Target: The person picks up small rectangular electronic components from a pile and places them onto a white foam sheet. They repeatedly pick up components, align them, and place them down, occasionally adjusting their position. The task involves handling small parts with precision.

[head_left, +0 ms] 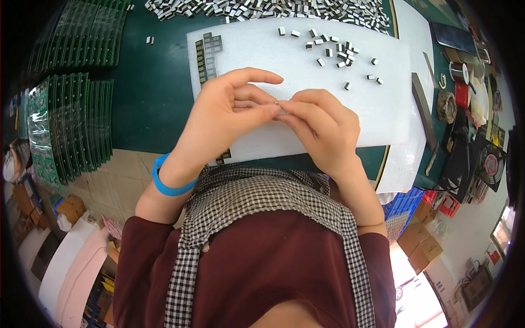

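Observation:
Over a white foam sheet point(377, 117) my two hands meet, fingertips almost touching. My left hand point(224, 106) pinches with thumb and middle fingers, its index finger raised and curved. My right hand point(328, 123) is closed in a pinch against the same spot. A tiny piece point(278, 104) shows between the fingertips, mostly covered, so its kind is unclear. Along the sheet's left side lie dark digit display modules point(208, 52) face up in rows, partly behind my left hand. Several loose black-and-white modules point(329, 52) are scattered beyond my right hand.
A large heap of similar modules point(262, 7) spreads along the far side of the green table point(147, 82). Green circuit boards point(68, 126) stand in stacks at left. A grey metal bar point(423, 104), a wire spool point(458, 72) and a fan point(491, 163) are at right.

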Available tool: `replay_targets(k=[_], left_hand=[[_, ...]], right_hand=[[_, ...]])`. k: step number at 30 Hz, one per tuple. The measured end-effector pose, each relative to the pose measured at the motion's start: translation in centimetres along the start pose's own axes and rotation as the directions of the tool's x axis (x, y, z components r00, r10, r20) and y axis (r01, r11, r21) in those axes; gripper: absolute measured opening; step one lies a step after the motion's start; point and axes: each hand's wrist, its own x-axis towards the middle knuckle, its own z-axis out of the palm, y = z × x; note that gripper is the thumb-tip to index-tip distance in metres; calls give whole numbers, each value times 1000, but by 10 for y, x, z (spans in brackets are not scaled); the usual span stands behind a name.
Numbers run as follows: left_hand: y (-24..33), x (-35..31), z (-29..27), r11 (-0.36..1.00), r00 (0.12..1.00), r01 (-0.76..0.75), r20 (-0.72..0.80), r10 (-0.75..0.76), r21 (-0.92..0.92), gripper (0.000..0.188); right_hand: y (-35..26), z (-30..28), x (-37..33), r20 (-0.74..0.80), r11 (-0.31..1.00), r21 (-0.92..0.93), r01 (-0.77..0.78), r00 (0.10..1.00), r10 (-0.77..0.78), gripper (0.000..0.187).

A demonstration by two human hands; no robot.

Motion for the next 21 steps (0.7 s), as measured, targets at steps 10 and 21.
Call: replay_targets(k=[10, 21], left_hand=[[1, 24, -25, 488, 852, -313, 14, 523, 815, 36], [-19, 42, -34, -528, 732, 8, 354, 582, 849, 14]], right_hand=[[4, -8, 5, 337, 448, 696, -561, 806, 486, 13], [6, -2, 6, 304, 426, 701, -572, 780, 547, 14]])
